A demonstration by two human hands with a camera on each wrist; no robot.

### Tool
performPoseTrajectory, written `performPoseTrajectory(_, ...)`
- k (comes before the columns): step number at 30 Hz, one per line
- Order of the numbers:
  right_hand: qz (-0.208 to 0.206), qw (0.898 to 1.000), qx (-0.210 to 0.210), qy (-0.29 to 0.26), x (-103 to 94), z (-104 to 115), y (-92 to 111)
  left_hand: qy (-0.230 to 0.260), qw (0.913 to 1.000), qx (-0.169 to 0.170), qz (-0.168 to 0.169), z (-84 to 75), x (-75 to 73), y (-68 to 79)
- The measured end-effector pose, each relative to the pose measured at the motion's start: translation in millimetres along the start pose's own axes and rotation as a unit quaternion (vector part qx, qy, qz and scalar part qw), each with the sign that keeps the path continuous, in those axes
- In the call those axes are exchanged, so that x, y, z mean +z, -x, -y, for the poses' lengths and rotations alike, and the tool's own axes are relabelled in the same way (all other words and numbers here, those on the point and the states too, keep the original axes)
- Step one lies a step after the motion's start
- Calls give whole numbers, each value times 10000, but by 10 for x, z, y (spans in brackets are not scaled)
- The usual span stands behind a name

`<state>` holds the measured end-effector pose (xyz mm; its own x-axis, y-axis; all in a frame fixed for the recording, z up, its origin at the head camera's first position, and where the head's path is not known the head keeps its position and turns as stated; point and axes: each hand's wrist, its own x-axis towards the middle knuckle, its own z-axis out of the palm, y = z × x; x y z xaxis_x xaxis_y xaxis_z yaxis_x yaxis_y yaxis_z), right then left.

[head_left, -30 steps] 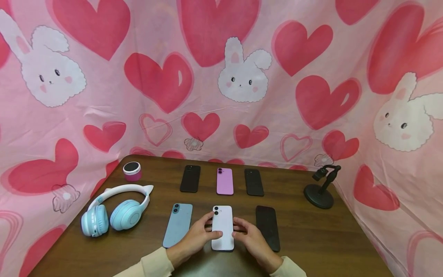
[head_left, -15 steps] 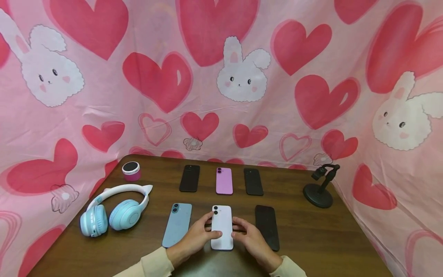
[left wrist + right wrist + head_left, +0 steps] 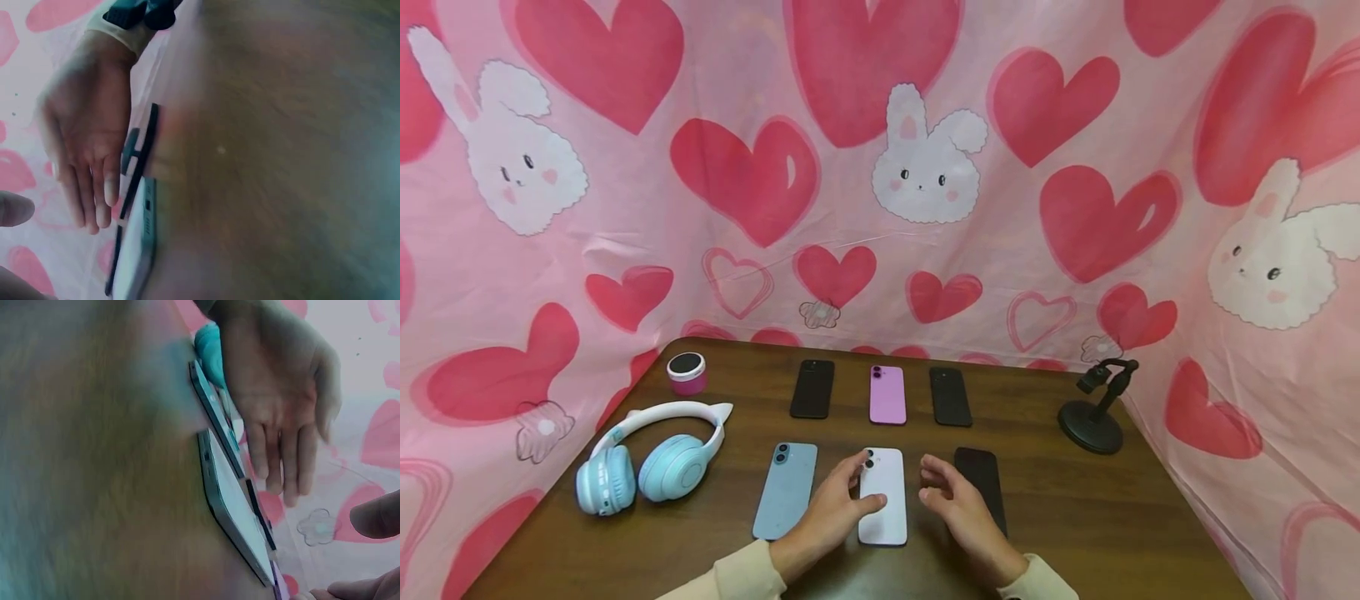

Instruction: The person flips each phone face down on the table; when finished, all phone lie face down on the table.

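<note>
A white smartphone (image 3: 882,508) lies back side up at the front middle, its camera corner partly behind my left fingers. My left hand (image 3: 831,512) hovers over its left side, thumb stretched across it in the head view. To the right of the phone, apart from it, my right hand (image 3: 964,515) is held with relaxed fingers and grips nothing. Both wrist views show the opposite hand, the right hand (image 3: 90,125) and the left hand (image 3: 275,394), raised with straight fingers. A light blue phone (image 3: 786,490) lies left of the white one; a black phone (image 3: 983,479) is partly behind my right hand.
Along the back lie a black phone (image 3: 812,389), a pink phone (image 3: 888,395) and a dark phone (image 3: 951,397). Cat-ear headphones (image 3: 673,471) and a pink speaker (image 3: 687,373) are at left. A black stand (image 3: 1092,427) occupies the right of the wooden table (image 3: 1075,517).
My hands have let go of the white phone's sides. The right hand has drawn away to the right; the left has lifted slightly. The phone stays in place.
</note>
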<state>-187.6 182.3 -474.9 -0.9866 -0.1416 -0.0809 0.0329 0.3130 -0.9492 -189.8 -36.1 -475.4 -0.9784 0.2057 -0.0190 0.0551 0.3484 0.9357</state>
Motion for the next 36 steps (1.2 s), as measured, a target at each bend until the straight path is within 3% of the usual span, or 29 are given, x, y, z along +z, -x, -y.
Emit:
performPoseTrajectory(5, -610, 9974, -200, 341, -118, -18, -10, 496, 9976, 322, 356, -125, 75, 50)
performPoseTrajectory(10, -784, 9944, -186, 681, -300, -28, -18, 1185, 9864, 508, 1018, -245, 191, 80)
performPoseTrajectory(15, -798, 9936, 15, 804, -469, -72, -22, 1302, 9797, 587, 1408, -315, 335, 44)
performPoseTrajectory(23, -956, 9883, 314, 1144, -693, -214, 0, 1134, 9801, 19, 1632, -341, 650, -115)
performPoseTrajectory(27, -1006, 9873, 626, 1054, -808, -288, 45, 1111, 9759, -327, 1847, -351, 784, -164)
performPoseTrajectory(36, -926, 9875, 983, 807, -956, -365, 112, 1040, 9702, -678, 2080, -397, 943, -233)
